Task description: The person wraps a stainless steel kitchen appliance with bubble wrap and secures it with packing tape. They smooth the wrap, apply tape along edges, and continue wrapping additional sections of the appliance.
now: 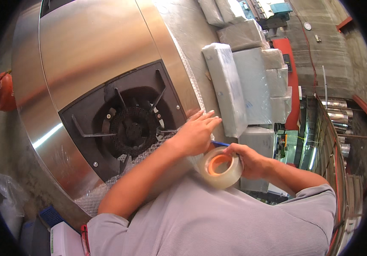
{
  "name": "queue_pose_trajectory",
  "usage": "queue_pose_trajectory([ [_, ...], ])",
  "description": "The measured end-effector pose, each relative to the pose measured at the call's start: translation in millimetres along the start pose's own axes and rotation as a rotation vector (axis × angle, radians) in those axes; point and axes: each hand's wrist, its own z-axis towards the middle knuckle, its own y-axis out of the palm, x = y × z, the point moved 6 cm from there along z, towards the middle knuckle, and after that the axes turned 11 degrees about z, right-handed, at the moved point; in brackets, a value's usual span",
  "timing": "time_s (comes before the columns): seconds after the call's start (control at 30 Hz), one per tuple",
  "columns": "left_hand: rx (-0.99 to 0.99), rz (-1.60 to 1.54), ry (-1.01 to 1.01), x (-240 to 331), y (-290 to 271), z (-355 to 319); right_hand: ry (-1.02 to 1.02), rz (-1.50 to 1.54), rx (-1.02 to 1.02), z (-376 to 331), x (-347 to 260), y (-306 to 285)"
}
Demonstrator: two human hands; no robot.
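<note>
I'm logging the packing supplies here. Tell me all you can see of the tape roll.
The tape roll is a wide ring of clear, glossy tape on an orange core. It is held up off the stove, tilted with its open face toward the camera. The right hand grips its right side; the left hand lies just above it.

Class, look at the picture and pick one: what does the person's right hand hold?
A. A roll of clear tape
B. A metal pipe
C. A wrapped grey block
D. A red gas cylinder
A. The right hand grips a roll of clear tape with an orange core, while the left hand presses flat on the bubble wrap at the edge of the steel stove.
</note>
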Motion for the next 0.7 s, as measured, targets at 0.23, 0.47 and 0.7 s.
queue_pose_trajectory([
  [0.23, -0.537, -0.081, 0.013, 11, 14, -4, -0.033, 0.008, -0.002, -19, 27, 22],
  [0.47, -0.555, -0.063, -0.05, 9, 20, -3, 0.177, -0.151, 0.016, 10, -11, -31],
  [0.7, -0.455, 0.049, -0.09, 6, 15, -7, 0.556, -0.715, -0.339, 69, -74, -14],
])
